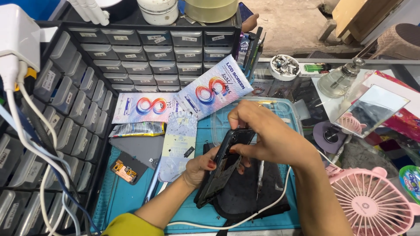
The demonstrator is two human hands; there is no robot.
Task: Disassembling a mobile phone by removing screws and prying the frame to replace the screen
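An opened black smartphone (223, 168), back cover off with its inner parts showing, is held tilted on edge above a dark pad (258, 194). My left hand (199, 168) grips its lower left side from beneath. My right hand (262, 133) closes over the phone's top end, fingers curled on the upper corner. A thin metal tool (260, 175) lies on the pad just right of the phone. The phone's far face is hidden.
The blue work mat (127, 196) carries a small orange-edged part (124, 170), a protective film sheet (177, 146) and two screen boxes (214, 91). Drawer cabinets (144, 52) stand behind and to the left. A pink fan (372, 201), a mirror (372, 109) and a white cable (245, 218) sit on the right.
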